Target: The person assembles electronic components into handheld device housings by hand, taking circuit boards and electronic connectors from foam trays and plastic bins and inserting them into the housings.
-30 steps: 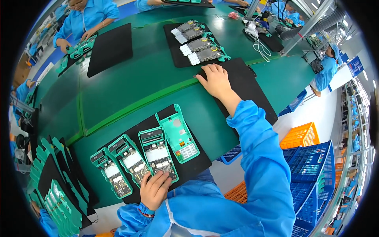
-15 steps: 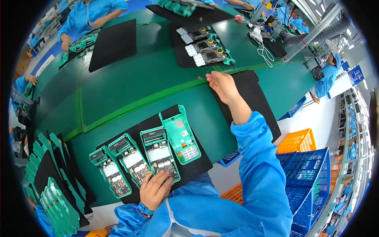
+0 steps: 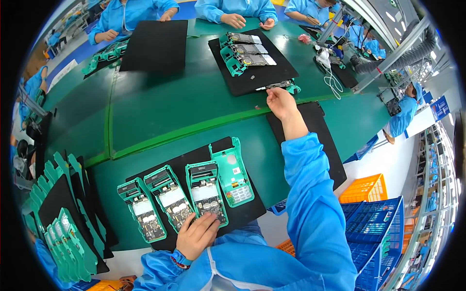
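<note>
My right hand [image 3: 281, 104] reaches to the far half of the bench, its fingers closed on the near edge of a circuit board [image 3: 277, 86] with a green plastic part on its right end. My left hand [image 3: 198, 236] lies low in front of me, fingers stretched over the lower end of the third green housing [image 3: 206, 191] from the left. Two similar housings stand left of it, a middle one [image 3: 170, 196] and an outer one [image 3: 143, 208], each with a board and a black part at the top. To its right lies a green shell [image 3: 234, 174] without a board.
A black pad [image 3: 242, 86] across the bench carries three boards [image 3: 250, 49] with green parts. Another pad [image 3: 323, 136] lies under my right forearm. Stacked green housings [image 3: 68, 247] stand left. Blue crates [image 3: 371, 218] and an orange crate [image 3: 364, 189] are at right. Co-workers sit opposite.
My right hand has closed on a circuit board. The far pad's boards now lie turned the other way, and the co-worker opposite shows both hands. My left hand stays on the housing.
</note>
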`<action>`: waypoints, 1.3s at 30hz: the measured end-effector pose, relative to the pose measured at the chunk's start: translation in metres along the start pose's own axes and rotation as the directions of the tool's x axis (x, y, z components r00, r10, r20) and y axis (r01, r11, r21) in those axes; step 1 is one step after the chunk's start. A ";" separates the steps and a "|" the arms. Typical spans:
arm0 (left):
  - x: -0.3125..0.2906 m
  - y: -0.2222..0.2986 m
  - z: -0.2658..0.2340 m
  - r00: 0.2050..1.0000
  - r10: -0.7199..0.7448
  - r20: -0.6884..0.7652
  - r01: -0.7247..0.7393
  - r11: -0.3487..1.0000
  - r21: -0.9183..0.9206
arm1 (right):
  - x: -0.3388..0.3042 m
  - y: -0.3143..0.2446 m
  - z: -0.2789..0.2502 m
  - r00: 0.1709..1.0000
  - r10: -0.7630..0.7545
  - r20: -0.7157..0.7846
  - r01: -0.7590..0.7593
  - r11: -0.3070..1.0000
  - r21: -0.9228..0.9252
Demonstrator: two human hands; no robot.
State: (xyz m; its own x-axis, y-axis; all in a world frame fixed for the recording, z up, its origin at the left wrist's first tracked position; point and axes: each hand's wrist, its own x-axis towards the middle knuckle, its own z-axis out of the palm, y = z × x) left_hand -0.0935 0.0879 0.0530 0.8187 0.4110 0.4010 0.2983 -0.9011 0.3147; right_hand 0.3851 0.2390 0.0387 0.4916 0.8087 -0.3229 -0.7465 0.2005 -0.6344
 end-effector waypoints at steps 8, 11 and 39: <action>-0.005 0.003 -0.002 1.000 0.004 0.004 -0.004 1.000 0.017 | -0.001 0.020 0.031 0.991 -0.075 -0.112 0.065 0.994 -0.093; -0.005 0.009 -0.005 1.000 0.002 -0.001 -0.002 1.000 0.009 | 0.008 0.021 0.032 0.989 -0.138 -0.059 0.129 0.982 -0.138; -0.013 0.036 -0.006 0.991 -0.112 -0.067 0.112 0.994 -0.011 | -0.105 0.002 -0.003 0.999 0.023 -0.025 -0.032 0.856 -0.516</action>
State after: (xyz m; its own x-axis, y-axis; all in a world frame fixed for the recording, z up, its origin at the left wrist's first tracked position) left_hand -0.0967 0.0512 0.0639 0.7454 0.5180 0.4197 0.3827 -0.8479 0.3668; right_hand 0.3337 0.1527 0.0693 0.4856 0.7992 -0.3543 -0.4239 -0.1392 -0.8949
